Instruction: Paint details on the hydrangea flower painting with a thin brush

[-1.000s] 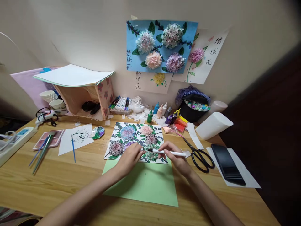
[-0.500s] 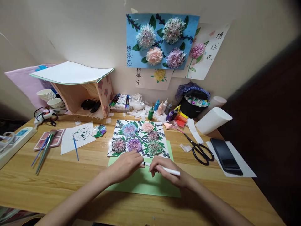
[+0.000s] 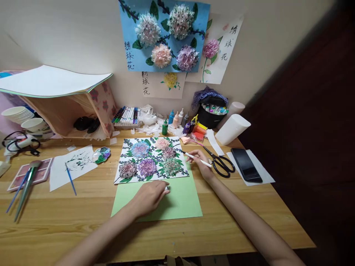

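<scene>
My right hand [image 3: 201, 163] grips a white marker pen [image 3: 199, 160], its dark tip pointing up and left at the right edge of a flower picture [image 3: 155, 173]. That picture has several raised, fluffy blooms in blue, pink, purple and green among painted leaves and stems. Just below it, over a green sheet [image 3: 177, 205], my left hand [image 3: 151, 194] is closed around a small white marker cap [image 3: 166, 188], mostly hidden by the fingers. Black-handled scissors [image 3: 223, 166] lie immediately right of my right hand.
Paint bottles [image 3: 165, 127], a marker box [image 3: 126, 116] and a black pen bag [image 3: 212, 111] line the back. A phone [image 3: 246, 165] lies at right. Brushes [image 3: 27, 190] and a paint palette [image 3: 101, 155] are at left. Flower artworks [image 3: 166, 35] hang on the wall.
The marker has come apart from its cap. My right hand has carried the marker up to the picture's right edge, while my left hand stays below the picture. The view has shifted right.
</scene>
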{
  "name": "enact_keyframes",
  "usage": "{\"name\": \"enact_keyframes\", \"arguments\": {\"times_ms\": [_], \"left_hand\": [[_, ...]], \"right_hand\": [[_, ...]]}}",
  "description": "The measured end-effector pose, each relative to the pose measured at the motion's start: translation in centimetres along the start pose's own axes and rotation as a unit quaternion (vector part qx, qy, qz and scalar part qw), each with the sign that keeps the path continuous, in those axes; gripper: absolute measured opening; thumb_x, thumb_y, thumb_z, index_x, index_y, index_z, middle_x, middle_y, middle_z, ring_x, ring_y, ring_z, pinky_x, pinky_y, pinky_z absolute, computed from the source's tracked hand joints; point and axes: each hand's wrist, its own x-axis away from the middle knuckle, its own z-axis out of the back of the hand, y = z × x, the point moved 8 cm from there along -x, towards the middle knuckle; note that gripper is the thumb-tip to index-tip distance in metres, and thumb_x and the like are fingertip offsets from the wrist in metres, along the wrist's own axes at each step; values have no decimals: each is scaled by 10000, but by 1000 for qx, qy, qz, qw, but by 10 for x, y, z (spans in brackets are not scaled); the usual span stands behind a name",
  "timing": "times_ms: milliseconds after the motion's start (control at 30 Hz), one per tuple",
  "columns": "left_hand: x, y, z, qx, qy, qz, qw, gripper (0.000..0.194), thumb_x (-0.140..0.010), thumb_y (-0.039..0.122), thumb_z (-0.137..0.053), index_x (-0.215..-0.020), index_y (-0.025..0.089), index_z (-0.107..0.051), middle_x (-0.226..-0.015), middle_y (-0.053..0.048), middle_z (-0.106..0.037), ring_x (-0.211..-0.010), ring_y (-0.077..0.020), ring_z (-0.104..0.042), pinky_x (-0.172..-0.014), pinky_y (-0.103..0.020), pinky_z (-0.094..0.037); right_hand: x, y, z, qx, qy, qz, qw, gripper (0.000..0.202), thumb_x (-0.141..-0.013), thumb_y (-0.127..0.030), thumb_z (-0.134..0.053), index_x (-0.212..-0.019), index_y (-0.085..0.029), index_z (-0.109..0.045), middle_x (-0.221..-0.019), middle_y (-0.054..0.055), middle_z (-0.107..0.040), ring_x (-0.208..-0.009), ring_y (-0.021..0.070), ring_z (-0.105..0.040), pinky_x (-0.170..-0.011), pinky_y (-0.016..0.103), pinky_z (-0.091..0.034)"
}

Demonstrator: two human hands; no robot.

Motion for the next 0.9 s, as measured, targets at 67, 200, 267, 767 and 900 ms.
{"name": "enact_keyframes", "arguments": {"times_ms": [67, 200, 267, 767, 900], "left_hand": [[-1, 3, -9, -28, 33, -35, 998, 254, -965, 269, -310, -857, 175, -521, -948, -86, -684, -769, -179, -647, -619, -280, -480], [1, 4, -16, -43, 80, -66, 994, 210, -940, 217, -370, -783, 177, -504, -1049, -121, -682, -886, -198, -674, -677, -296, -544], [1, 3, -16, -41, 90, -71, 993, 185, -928, 207, -395, -787, 172, -510, -1046, -131, -687, -898, -206, -681, -686, -306, -563], [2, 1, -21, -44, 67, -73, 994, 121, -907, 182, -447, -826, 154, -533, -1166, -158, -643, -1010, -227, -651, -758, -336, -580], [4, 3, -20, -44, 78, -91, 992, 113, -901, 172, -453, -829, 156, -539, -1180, -158, -637, -1065, -217, -627, -814, -331, -568]], "right_hand": [[-11, 14, 0, 35, 20, -24, 999, 251, -772, -452, -590, -770, -214, -510, -641, -6, -631, -592, 142, -565, -575, 267, -425], [-22, 25, -12, 51, 13, -46, 998, 338, -772, -481, -600, -630, -230, -424, -499, -34, -577, -473, 136, -538, -496, 259, -396], [-24, 26, -15, 55, 9, -51, 997, 350, -776, -490, -597, -619, -233, -417, -486, -37, -571, -459, 137, -538, -493, 263, -398], [-26, 32, -13, 69, -1, -49, 996, 346, -812, -467, -569, -620, -231, -403, -490, -44, -570, -466, 131, -555, -512, 255, -420], [-27, 32, -13, 65, -3, -53, 996, 356, -806, -473, -573, -615, -230, -397, -466, -51, -562, -444, 124, -543, -505, 250, -417]]}}
